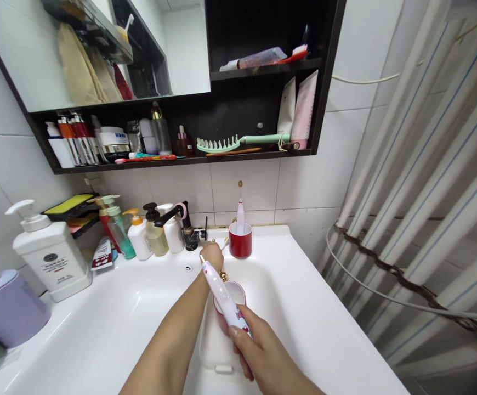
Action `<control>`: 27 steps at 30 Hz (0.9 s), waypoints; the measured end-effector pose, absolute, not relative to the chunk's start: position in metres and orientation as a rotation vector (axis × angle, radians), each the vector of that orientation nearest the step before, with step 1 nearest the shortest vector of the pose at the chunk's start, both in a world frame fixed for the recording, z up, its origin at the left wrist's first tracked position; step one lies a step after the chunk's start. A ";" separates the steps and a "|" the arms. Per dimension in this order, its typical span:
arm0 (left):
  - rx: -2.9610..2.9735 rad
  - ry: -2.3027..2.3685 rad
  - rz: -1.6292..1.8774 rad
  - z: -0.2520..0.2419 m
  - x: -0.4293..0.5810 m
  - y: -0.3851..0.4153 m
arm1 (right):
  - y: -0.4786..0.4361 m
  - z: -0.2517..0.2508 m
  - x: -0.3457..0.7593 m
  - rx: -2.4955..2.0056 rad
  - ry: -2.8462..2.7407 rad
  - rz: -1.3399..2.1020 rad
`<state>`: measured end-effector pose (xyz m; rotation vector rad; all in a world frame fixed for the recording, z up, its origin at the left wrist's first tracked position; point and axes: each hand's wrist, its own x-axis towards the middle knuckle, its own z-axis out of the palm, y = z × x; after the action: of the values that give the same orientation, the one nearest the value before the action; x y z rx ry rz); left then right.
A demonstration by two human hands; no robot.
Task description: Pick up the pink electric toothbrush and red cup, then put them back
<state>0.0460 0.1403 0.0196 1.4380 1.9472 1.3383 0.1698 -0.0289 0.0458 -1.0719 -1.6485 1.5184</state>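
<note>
My right hand (263,343) is closed around the lower part of a white electric toothbrush handle (223,296) with a printed pattern. Its bare shaft points up and left. Farther off, beside the faucet, my left hand (212,254) is closed, with a small toothbrush head (225,242) poking out at its right; most of the grip is hidden. Below the handle a red cup (240,291) with a pale inside sits over a white tray (214,356) in the sink. Another red cup (240,242) on the back ledge holds an upright electric toothbrush (240,214).
A black faucet (186,225) stands behind the white sink (140,312). Several pump bottles line the ledge to its left, with a large white bottle (53,258) nearest. Overhead is a dark cabinet (242,112) with a green hairbrush (222,144). Pipes (419,181) run along the right wall.
</note>
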 end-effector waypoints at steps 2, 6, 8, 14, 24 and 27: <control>1.366 1.910 1.357 0.026 0.038 0.135 | -0.029 0.044 0.170 -1.063 -1.650 1.510; 1.206 1.767 1.370 0.036 0.018 0.103 | -0.030 0.038 0.169 -1.058 -1.683 1.527; 1.038 1.541 1.434 0.041 0.011 0.080 | -0.032 0.033 0.166 -1.052 -1.707 1.563; 0.441 0.840 1.646 0.054 0.001 0.035 | -0.038 0.027 0.159 -1.035 -1.693 1.664; 0.317 0.598 1.633 0.056 0.017 0.029 | -0.037 0.036 0.158 -1.081 -1.623 1.673; 0.353 0.654 1.656 0.055 0.022 0.028 | -0.036 0.035 0.157 -1.093 -1.629 1.663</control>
<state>0.0216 0.0282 0.0546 0.3528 0.6542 1.6557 0.1573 -0.0362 0.0353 -1.0929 -1.6289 1.6634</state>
